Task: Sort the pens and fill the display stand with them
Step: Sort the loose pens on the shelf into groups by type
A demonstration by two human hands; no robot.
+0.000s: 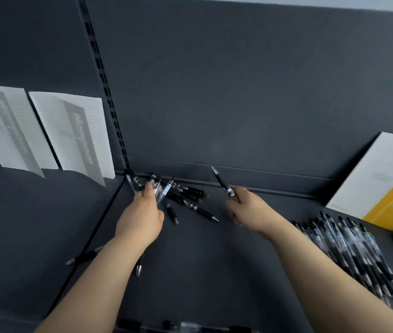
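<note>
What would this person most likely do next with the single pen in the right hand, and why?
Probably carry the black pen, pinched clear of the shelf by the right hand, over to the neat row of pens on the right and lay it alongside. The left hand grips several pens, and a loose pile lies at the back.

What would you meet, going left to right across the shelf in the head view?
white notebooks → left hand gripping pen bundle → loose black pens → right hand holding black pen → row of pens → yellow-and-white notebook
</note>
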